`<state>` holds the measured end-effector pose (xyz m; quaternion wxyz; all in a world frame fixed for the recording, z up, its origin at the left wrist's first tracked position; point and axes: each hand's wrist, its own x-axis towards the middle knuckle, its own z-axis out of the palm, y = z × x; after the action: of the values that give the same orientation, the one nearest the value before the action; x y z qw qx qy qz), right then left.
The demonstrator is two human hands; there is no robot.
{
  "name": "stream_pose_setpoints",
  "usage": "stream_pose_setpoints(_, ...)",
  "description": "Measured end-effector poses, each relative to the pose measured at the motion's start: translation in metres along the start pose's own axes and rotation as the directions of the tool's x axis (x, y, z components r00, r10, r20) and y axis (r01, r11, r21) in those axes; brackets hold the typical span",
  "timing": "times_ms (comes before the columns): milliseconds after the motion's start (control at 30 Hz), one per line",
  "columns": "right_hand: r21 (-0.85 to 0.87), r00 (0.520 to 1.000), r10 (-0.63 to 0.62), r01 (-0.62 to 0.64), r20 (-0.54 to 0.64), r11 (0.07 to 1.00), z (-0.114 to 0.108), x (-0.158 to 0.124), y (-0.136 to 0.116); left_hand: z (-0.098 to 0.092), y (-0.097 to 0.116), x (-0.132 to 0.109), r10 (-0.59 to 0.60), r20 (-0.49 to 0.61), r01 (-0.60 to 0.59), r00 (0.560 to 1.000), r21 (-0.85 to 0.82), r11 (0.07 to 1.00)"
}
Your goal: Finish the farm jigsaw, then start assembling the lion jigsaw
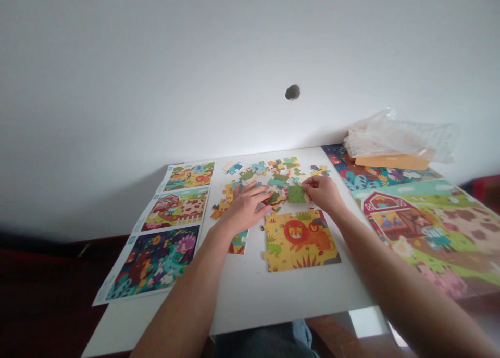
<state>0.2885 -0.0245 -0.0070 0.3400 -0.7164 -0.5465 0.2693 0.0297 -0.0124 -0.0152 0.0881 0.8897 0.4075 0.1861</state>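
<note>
My left hand (244, 207) lies flat with its fingers spread over loose jigsaw pieces (250, 175), and its fingertips reach a small joined group of pieces (275, 199). My right hand (322, 191) pinches the edge of a green jigsaw piece (297, 194). Below the hands lies a joined yellow lion section of the puzzle (299, 241). A small joined fragment (238, 243) sits just under my left wrist, partly hidden by it.
Three printed picture cards (154, 261) run along the white table's (242, 301) left side. A large farm-scene sheet (414, 222) covers the right side. A plastic bag (398, 137) lies on a cardboard box (392, 161) at the back right, against a white wall.
</note>
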Motion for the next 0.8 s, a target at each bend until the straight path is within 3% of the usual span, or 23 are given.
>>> stream_pose_setpoints(200, -0.140, 0.997, -0.071, 0.071, 0.009, 0.988, 0.0027, -0.0017, 0.0009, 0.0029, -0.0038, -0.0013, -0.017, 0.026, 0.017, 1.000, -0.009, 1.000)
stream_pose_setpoints(400, -0.366, 0.994, -0.068, 0.033, -0.083, 0.930, 0.0009, 0.0000, 0.0029, -0.0002, -0.0037, -0.0007, -0.044, 0.055, 0.044, 0.998, 0.003, 0.999)
stream_pose_setpoints(800, -0.470, 0.979, -0.162, 0.086, -0.125, 0.878, 0.0050, 0.0055, 0.0044, -0.0023, -0.0022, -0.0006, -0.040, 0.039, 0.040, 0.998, 0.001, 0.999)
